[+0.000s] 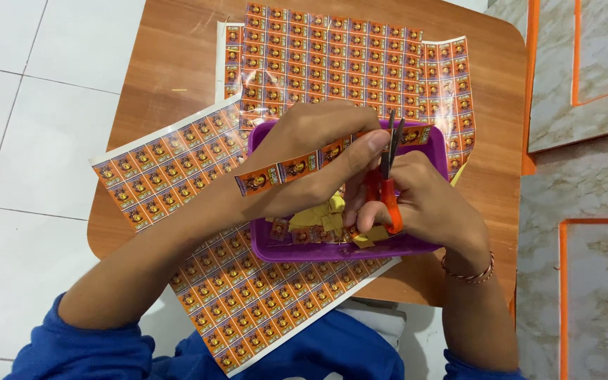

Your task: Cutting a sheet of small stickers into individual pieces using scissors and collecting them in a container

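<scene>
Blue sleeves [72, 352] are framing our view. We are pinching a sticker strip [318, 160] in our left hand [311, 158], while our right hand [423, 204] is gripping orange scissors [388, 176], blades parted around the strip. Under both hands a purple tray [276, 246] is holding scraps, with sticker sheets [248, 288] lying beneath.

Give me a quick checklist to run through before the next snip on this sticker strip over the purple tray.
1. Strip held: ok. The left hand pinches the sticker strip flat.
2. Scissors gripped: ok. The right hand holds the orange-handled scissors, blades up.
3. Blades at the strip: ok, near its right part.
4. Left fingertips clear of blades: cannot tell; the thumb lies close.
5. Catch underneath: ok. The purple tray sits below, with cut pieces in it.
6. Uncut sheets out of the blades' way: ok, flat on the wooden table.
</scene>
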